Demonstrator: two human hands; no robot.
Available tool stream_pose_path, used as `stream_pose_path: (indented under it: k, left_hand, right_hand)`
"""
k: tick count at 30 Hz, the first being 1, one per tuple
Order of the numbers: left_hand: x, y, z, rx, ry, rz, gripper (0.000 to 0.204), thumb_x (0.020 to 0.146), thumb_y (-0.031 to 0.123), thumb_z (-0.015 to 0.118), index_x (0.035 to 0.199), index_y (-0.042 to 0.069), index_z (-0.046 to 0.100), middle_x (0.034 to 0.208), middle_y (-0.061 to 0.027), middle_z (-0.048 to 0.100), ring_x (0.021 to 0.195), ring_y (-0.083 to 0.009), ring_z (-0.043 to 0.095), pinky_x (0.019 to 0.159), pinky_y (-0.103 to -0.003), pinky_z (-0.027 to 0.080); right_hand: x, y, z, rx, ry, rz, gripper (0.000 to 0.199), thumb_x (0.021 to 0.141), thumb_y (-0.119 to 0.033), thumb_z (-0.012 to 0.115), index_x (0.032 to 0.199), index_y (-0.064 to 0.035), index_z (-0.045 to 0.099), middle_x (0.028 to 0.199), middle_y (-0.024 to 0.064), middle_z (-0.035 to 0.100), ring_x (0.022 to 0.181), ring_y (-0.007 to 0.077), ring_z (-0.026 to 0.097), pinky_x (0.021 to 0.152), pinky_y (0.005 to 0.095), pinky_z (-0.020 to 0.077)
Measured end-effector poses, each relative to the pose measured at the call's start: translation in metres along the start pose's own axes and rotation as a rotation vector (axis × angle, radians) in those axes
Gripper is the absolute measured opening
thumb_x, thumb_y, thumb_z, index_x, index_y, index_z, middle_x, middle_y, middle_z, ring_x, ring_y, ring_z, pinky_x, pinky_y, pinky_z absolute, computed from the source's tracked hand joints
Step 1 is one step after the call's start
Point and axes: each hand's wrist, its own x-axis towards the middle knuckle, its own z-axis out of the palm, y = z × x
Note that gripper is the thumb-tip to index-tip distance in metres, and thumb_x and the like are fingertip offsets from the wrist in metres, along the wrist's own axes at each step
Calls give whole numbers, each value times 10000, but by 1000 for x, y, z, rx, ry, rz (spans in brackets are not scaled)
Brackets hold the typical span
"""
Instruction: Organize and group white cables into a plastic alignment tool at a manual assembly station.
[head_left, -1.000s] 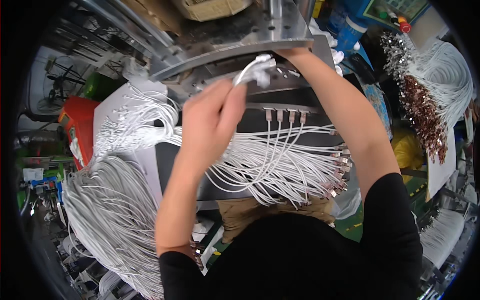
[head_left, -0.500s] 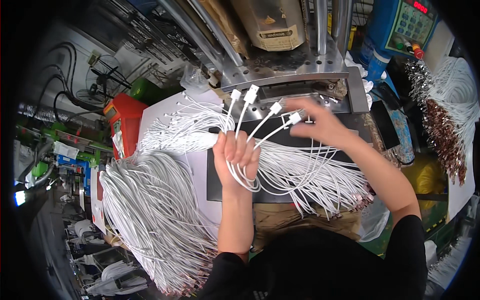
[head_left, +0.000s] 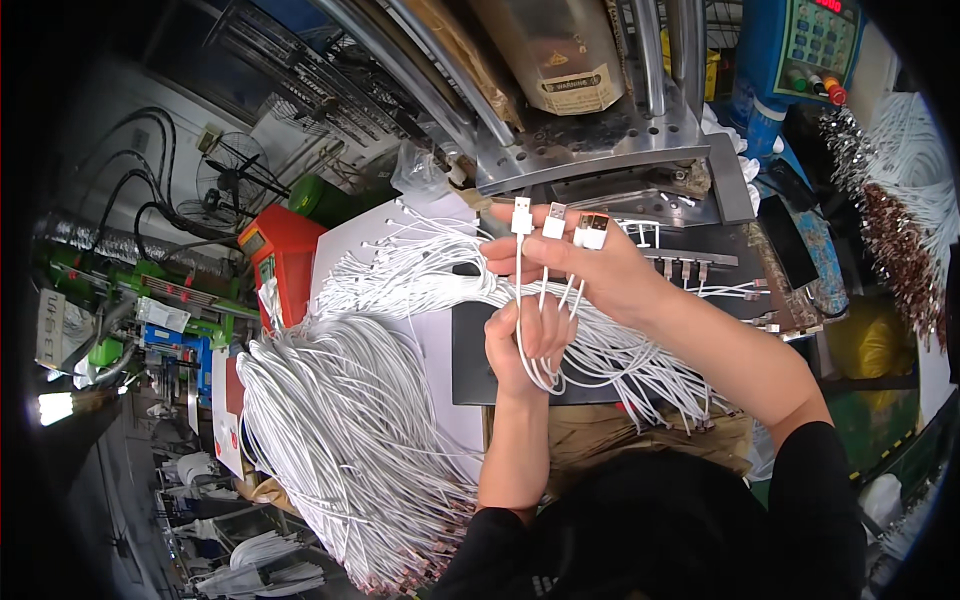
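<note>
My left hand [head_left: 532,345] is closed round a few white USB cables, which loop below the fist. Their white plugs [head_left: 554,221] with metal tips stand up above it, side by side. My right hand [head_left: 610,270] is at the plugs, its thumb across the front of the cables just under them and its fingers behind, pinching them. Two plugs at the right overlap. Under and behind my hands a bundle of white cables [head_left: 640,360] lies on a black plate [head_left: 470,365], its loose ends toward the right.
A big heap of white cables [head_left: 340,430] lies at the left. Behind the hands stands a metal press [head_left: 600,155]; a slotted metal fixture [head_left: 690,262] holds cable ends at the right. A red box [head_left: 282,258] is at far left, a blue control box [head_left: 810,50] at far right.
My right hand has moved left, from beside the plugs to pinching the cables under them. The fanned-out plugs now stand closer together. The whole view has shifted slightly.
</note>
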Motion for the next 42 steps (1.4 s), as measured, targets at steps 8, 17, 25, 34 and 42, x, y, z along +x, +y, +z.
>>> stream_pose_path:
  k: [8,17,25,34,42]
  left_hand:
    - [-2,-1,-1,103,31,-21,487,990,309,387,535,134,396,500,12,375,453,-117,298,487,-294,248]
    - [-2,-5,0,81,19,-15,476,982,304,391,536,138,391,494,22,376,454,-110,300,479,-291,241]
    - [0,-1,1,71,15,5,439,960,303,414,549,149,397,504,38,358,452,-86,287,461,-255,241]
    - [6,13,0,-21,-42,106,439,969,296,408,557,145,402,506,40,361,458,-72,291,463,-247,241]
    - [6,7,6,-17,-12,95,429,970,282,409,563,148,395,506,40,362,455,-64,284,450,-235,228]
  right_hand:
    - [1,-4,-5,-45,-90,30,597,946,-231,650,1433,41,437,1200,229,658,1097,282,663,961,381,531]
    - [-4,-3,-6,8,-92,46,513,963,-164,629,1402,47,467,1175,219,670,1088,292,670,956,383,538]
    - [-1,-2,-8,6,-120,40,545,949,-148,648,1411,59,444,1206,226,658,1108,274,661,959,370,535]
    - [-8,5,-18,-107,-155,82,505,981,-172,582,1405,71,459,1277,184,636,1228,255,577,1055,387,434]
    - [-9,8,-21,-134,-126,73,429,1031,-260,515,1309,63,570,1268,160,648,1209,215,582,1054,364,412]
